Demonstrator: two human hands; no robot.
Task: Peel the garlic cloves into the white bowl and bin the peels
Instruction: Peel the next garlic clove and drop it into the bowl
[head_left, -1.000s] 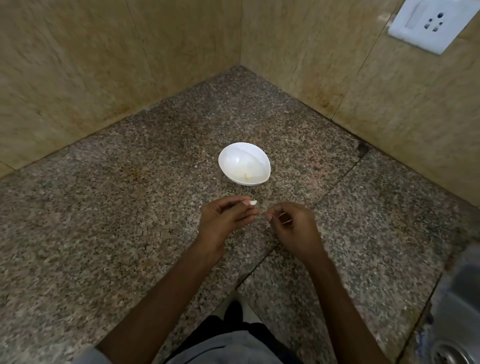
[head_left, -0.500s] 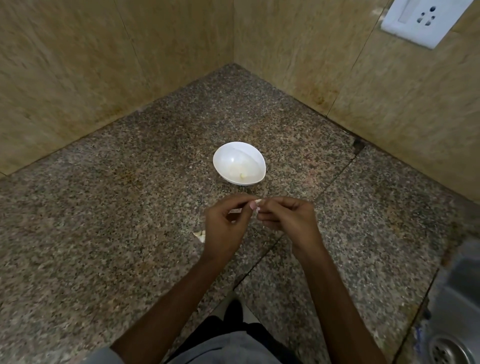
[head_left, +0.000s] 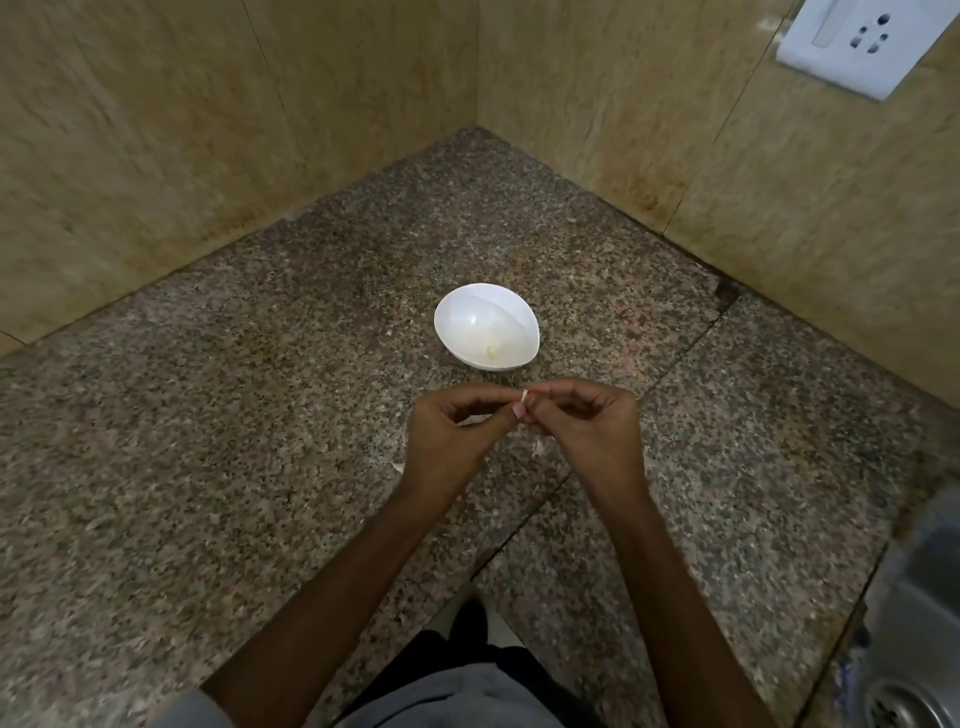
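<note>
Over the near stretch of granite counter (head_left: 260, 415), with a steel sink (head_left: 914, 649) off at its right edge, the person's left hand (head_left: 447, 441) and right hand (head_left: 587, 431) meet fingertip to fingertip, fingers curled, both pinching one small garlic clove (head_left: 524, 397), and a pale peel scrap (head_left: 540, 446) lies on the stone below. Just beyond them sits the white bowl (head_left: 467, 322), holding one small pale piece (head_left: 491, 352) low in its hollow. Farther back, a white socket plate (head_left: 862, 41) hangs on the tiled wall.

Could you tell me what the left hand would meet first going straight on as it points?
The right hand, whose fingertips face it across the pinched garlic clove; the white bowl seems off that line.
</note>
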